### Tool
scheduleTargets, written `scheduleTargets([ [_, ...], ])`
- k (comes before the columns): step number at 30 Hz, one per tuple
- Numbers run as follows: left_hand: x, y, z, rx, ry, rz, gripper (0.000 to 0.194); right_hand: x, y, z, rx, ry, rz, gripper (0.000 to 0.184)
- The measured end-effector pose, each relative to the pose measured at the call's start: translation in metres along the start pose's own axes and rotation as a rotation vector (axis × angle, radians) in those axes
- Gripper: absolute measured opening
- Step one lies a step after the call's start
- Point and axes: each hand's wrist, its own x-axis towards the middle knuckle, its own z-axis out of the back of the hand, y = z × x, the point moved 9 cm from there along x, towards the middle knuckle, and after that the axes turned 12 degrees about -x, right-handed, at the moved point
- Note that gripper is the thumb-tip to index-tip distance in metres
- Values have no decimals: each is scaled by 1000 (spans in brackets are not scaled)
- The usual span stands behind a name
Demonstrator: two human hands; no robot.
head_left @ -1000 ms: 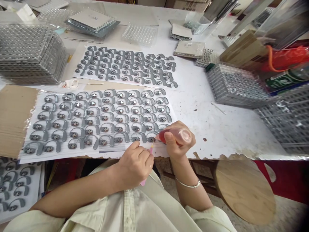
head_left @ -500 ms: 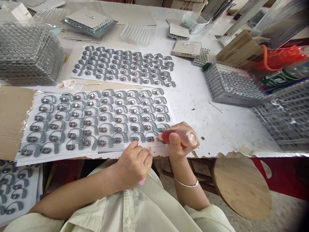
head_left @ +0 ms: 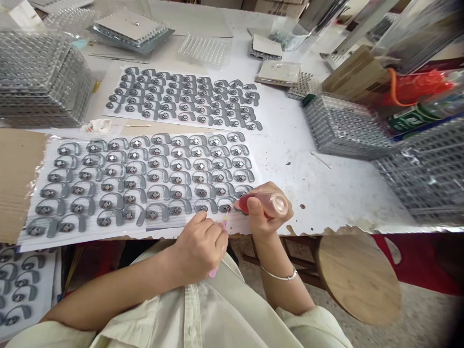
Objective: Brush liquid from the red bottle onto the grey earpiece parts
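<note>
My right hand [head_left: 266, 212] is wrapped round a squeeze bottle of red liquid [head_left: 264, 204], tilted so that its nozzle points left. Closed round a thin pink-handled tool [head_left: 213, 272] is my left hand [head_left: 203, 244]; the tool's yellowish narrow end reaches up towards the nozzle. Both tips meet near a grey hook-shaped part with a round metallic piece [head_left: 225, 208], in the front row of the sheet. Whether either tip touches the part is too small to tell. Rows of similar grey hook-shaped parts [head_left: 155, 179] cover the white sheet [head_left: 123, 231] on the table.
A second sheet of grey parts [head_left: 184, 99] lies behind. Stacked clear trays [head_left: 43, 77] stand at the left, more trays [head_left: 344, 125] at the right. A cotton swab [head_left: 137, 125] and crumpled tissue [head_left: 97, 126] lie between the sheets. A round wooden stool [head_left: 358, 280] stands below the table edge.
The view has shifted slightly. Both hands keep their grips, and the bottle's nozzle and the pink tool stay at the same front-row part.
</note>
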Motion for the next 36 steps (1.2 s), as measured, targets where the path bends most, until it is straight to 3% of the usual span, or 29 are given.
scheduleTargets([
  [8,-4,3,-4,-33,-1,22,23,1,15,3,-33,-39,122,7],
  [36,1,27,3,-246,43,151,17,-2,18,8,-90,-25,136,12],
])
